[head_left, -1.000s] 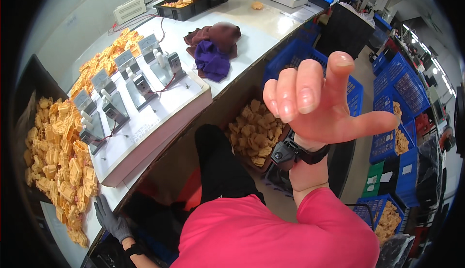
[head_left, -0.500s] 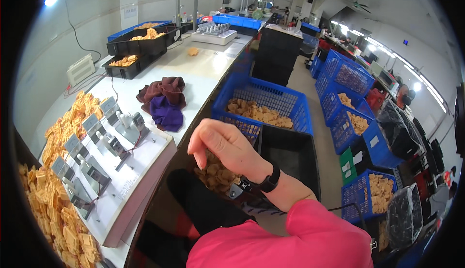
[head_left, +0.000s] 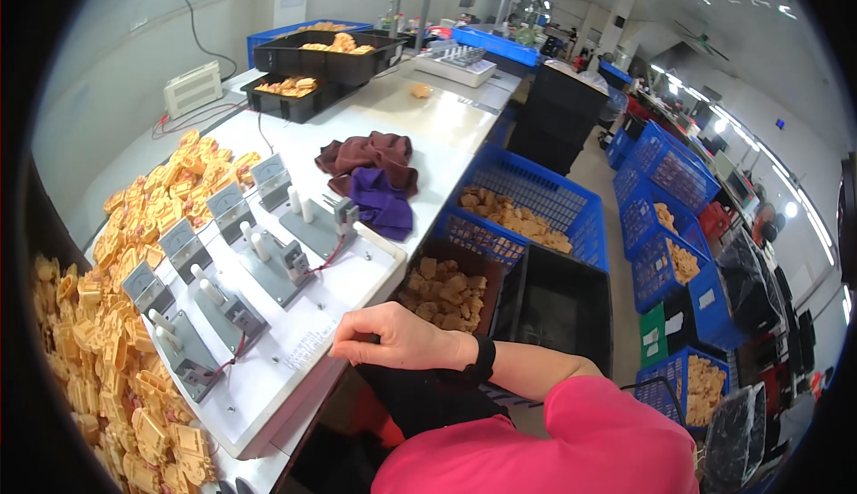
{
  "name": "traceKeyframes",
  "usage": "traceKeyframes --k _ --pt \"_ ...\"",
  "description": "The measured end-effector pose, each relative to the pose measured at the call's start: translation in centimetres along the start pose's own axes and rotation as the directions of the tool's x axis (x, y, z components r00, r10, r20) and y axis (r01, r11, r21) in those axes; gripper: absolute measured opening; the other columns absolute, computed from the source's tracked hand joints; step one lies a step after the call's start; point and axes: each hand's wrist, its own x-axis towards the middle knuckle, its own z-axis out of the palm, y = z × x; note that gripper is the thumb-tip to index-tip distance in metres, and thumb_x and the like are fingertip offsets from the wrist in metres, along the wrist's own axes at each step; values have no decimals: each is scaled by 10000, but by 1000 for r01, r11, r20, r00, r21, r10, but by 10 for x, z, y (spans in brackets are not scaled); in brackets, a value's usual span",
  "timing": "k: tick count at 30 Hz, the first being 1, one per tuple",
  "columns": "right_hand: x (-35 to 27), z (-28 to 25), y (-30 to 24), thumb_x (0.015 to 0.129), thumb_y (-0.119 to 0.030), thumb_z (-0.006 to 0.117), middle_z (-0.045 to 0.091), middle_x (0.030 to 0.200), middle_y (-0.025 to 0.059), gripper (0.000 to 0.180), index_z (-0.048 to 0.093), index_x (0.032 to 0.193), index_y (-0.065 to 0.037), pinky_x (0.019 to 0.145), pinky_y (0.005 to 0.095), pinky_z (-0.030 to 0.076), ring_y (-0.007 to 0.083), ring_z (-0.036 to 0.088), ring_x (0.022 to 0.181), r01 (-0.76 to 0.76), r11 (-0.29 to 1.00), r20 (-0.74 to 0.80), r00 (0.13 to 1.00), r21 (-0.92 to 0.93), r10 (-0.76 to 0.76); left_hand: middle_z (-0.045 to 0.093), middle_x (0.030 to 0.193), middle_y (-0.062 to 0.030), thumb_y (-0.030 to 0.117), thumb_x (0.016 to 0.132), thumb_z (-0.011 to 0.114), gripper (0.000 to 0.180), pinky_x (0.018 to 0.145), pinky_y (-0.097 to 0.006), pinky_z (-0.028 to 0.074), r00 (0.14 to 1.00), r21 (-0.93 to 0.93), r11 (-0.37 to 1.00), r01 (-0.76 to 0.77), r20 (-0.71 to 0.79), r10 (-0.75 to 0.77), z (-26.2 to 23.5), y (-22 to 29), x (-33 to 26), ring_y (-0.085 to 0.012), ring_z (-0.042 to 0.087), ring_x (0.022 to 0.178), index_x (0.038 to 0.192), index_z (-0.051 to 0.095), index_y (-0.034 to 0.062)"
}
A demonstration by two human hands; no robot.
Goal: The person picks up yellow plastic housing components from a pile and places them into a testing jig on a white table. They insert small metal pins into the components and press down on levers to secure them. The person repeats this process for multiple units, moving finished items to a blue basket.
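My right hand (head_left: 393, 335), with a dark band on its wrist, hovers by the near edge of a white test board (head_left: 295, 342). Its fingers are curled in toward the thumb. What they hold, if anything, is hidden. My left hand is out of the picture. On the board stands a row of grey fixtures with white posts, such as the nearest one (head_left: 189, 360), each with a small meter (head_left: 147, 287) behind it. Left of the board lies a large heap of yellow-orange moulded plastic parts (head_left: 112, 360).
Brown and purple cloths (head_left: 379, 199) lie beyond the board. Black bins (head_left: 326, 55) of parts stand farther back. Below the table edge are a brown bin (head_left: 486, 271), an open black bin (head_left: 562, 307) and a blue crate (head_left: 580, 208). More blue crates (head_left: 652, 271) line the right.
My right hand has moved down and left from over the brown bin to the board's edge, and its fingers have curled tighter. The view has shifted, showing more of the parts heap.
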Motion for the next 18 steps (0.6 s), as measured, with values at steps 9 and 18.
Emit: traceKeyframes --k 9,18 --pt "25 -34 50 990 -133 612 661 844 49 147 671 930 -12 639 267 482 115 618 724 8 999 -63 998 -53 -12 701 1047 -170 254 1048 532 343 812 -351 538 694 -677 478 559 67 -717 12 36 33 -245 667 965 1224 632 -24" --pt "40 -67 59 907 -180 711 590 728 48 176 635 785 -77 653 369 418 268 543 661 338 908 -65 929 -249 -364 717 1001 -194 182 1004 621 242 798 -372 553 732 -271 889 368 -506 -457 63 27 41 -312 684 888 1059 706 -38"
